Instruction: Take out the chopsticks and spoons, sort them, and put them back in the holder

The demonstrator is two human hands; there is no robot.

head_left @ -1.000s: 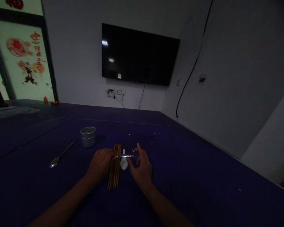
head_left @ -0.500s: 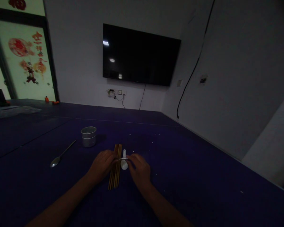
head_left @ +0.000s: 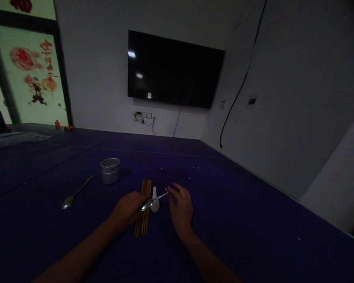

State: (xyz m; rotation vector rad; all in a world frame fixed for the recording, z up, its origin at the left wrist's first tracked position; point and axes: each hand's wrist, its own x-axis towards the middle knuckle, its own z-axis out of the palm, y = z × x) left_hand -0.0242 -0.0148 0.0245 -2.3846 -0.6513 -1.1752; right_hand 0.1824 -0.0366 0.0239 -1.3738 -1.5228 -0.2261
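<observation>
My right hand (head_left: 181, 206) pinches the handle end of a metal spoon (head_left: 153, 200), whose bowl points left and down over the chopsticks. My left hand (head_left: 126, 210) rests with curled fingers on a bundle of wooden chopsticks (head_left: 143, 218) that lies lengthwise on the dark blue surface. The spoon's bowl is right at my left fingertips; I cannot tell whether they touch it. A white ceramic spoon (head_left: 154, 202) lies just right of the chopsticks, under the metal spoon.
A small metal cup (head_left: 110, 170) stands behind the chopsticks to the left. A second metal spoon (head_left: 76, 193) lies further left. The dark blue surface (head_left: 253, 220) runs to the white walls; a television (head_left: 173, 68) hangs at the back.
My right hand has shifted right and lifted the spoon's handle end, so the spoon now tilts with its bowl down at the left. My left hand stayed on the chopsticks.
</observation>
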